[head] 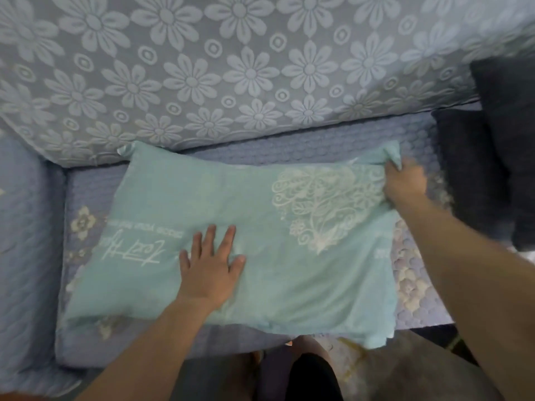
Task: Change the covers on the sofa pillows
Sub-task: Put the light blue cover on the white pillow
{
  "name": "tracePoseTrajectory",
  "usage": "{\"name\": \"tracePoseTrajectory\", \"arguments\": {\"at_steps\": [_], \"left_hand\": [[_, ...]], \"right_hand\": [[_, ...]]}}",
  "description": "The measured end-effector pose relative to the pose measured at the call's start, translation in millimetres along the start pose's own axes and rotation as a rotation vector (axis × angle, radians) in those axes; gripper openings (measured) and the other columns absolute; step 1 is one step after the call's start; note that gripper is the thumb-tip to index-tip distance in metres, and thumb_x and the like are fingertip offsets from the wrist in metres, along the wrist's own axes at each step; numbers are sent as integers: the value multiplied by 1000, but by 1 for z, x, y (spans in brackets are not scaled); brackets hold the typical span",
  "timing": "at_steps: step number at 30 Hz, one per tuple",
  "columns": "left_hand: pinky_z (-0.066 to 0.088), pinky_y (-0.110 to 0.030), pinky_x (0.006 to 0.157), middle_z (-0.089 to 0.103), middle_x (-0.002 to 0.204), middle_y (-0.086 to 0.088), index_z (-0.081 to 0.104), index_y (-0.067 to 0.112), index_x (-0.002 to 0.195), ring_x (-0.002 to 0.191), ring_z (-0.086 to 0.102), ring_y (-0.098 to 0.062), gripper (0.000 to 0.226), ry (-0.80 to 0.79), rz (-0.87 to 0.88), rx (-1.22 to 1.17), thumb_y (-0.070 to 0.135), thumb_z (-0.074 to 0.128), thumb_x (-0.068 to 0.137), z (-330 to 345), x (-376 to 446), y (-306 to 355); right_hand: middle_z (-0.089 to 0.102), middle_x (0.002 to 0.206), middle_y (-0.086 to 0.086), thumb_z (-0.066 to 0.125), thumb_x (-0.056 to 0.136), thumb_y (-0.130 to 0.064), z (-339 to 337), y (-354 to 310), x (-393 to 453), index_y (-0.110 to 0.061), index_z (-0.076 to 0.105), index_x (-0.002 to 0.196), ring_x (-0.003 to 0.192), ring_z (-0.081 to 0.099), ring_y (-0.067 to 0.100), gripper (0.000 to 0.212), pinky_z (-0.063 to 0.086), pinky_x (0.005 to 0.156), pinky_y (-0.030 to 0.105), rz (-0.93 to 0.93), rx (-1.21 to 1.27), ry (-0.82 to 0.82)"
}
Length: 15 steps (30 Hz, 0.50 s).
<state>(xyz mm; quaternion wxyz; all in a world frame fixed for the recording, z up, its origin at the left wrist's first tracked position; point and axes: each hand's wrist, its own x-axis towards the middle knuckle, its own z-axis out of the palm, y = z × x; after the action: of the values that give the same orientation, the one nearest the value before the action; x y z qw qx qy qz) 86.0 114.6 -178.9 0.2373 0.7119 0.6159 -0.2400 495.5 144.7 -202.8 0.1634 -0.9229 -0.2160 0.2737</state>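
A pillow in a mint-green cover (260,227) with a white heart pattern and white lettering lies flat on the sofa seat (304,146). My left hand (211,264) presses flat on the pillow's left half, fingers spread and straight. My right hand (404,183) grips the cover's far right corner, fingers curled round the bunched fabric. The cover's near right edge hangs over the front of the seat.
The sofa back (231,68) wears a grey-blue flower-patterned throw. A padded armrest (26,241) stands at the left. Dark navy pillows (492,154) are stacked at the right end of the seat. My knees and a rug (376,371) show below.
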Motion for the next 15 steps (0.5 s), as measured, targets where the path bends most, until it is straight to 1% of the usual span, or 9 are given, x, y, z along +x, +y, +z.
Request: {"name": "tracePoseTrajectory", "arguments": {"at_steps": [3, 5, 8, 9, 11, 12, 13, 14, 15], "left_hand": [[13, -52, 123, -6, 170, -4, -4, 42, 159, 155, 1, -32, 68, -48, -114, -50, 50, 34, 103, -4, -7, 1], [18, -46, 124, 6, 167, -17, 4, 32, 162, 153, 13, -36, 71, -78, -147, -91, 43, 41, 101, -7, -19, -6], [26, -39, 120, 34, 157, -23, 30, 19, 158, 144, 35, -37, 77, -105, -132, -164, 49, 36, 88, -27, -54, 1], [30, -37, 117, 43, 151, -21, 39, 17, 154, 139, 43, -35, 79, -116, -111, -197, 51, 34, 83, -38, -69, 11], [31, -28, 114, 53, 142, -11, 47, 18, 148, 134, 49, -28, 68, -165, -57, -306, 49, 45, 88, -52, -97, 37], [30, -23, 112, 53, 138, -4, 48, 20, 147, 133, 50, -23, 62, -183, 2, -350, 47, 54, 91, -56, -111, 52], [28, -19, 111, 49, 136, 3, 45, 23, 148, 135, 47, -19, 66, -190, 89, -385, 48, 61, 88, -59, -126, 70], [25, -17, 112, 42, 138, 8, 38, 26, 152, 138, 41, -15, 78, -199, 185, -382, 54, 64, 83, -64, -143, 93], [20, -18, 116, 33, 145, 8, 26, 27, 156, 142, 32, -13, 93, -209, 277, -334, 61, 63, 78, -63, -157, 115]], "right_hand": [[66, 108, 23, 62, 88, -62, 15, 53, -53, -8, 64, 108, 93, 64, 31, 57, 52, 80, 46, 115, 404, -336], [72, 104, 21, 68, 73, -72, 11, 98, -103, -7, 69, 101, 82, 67, 28, 71, 52, 74, 40, 240, 497, -613], [75, 110, 15, 66, 92, -40, -28, 128, -167, -4, 68, 117, 94, 74, 29, 44, 59, 76, 39, 396, 521, -845], [75, 107, 16, 62, 98, -30, -41, 128, -180, 0, 66, 118, 92, 75, 31, 36, 60, 70, 37, 443, 579, -870], [76, 97, 18, 53, 104, -21, -56, 116, -183, 5, 65, 114, 83, 75, 33, 30, 61, 61, 37, 500, 697, -729], [76, 95, 18, 52, 104, -21, -65, 102, -183, 5, 65, 114, 83, 75, 34, 31, 61, 65, 41, 505, 757, -660], [76, 97, 18, 53, 104, -22, -74, 87, -183, 5, 66, 115, 90, 74, 36, 32, 61, 77, 48, 489, 799, -633], [76, 100, 18, 53, 104, -24, -87, 67, -187, 4, 66, 116, 98, 71, 39, 33, 56, 91, 54, 465, 812, -626], [75, 103, 19, 54, 103, -23, -98, 48, -194, 4, 65, 116, 103, 69, 40, 32, 53, 94, 53, 434, 813, -641]]}}
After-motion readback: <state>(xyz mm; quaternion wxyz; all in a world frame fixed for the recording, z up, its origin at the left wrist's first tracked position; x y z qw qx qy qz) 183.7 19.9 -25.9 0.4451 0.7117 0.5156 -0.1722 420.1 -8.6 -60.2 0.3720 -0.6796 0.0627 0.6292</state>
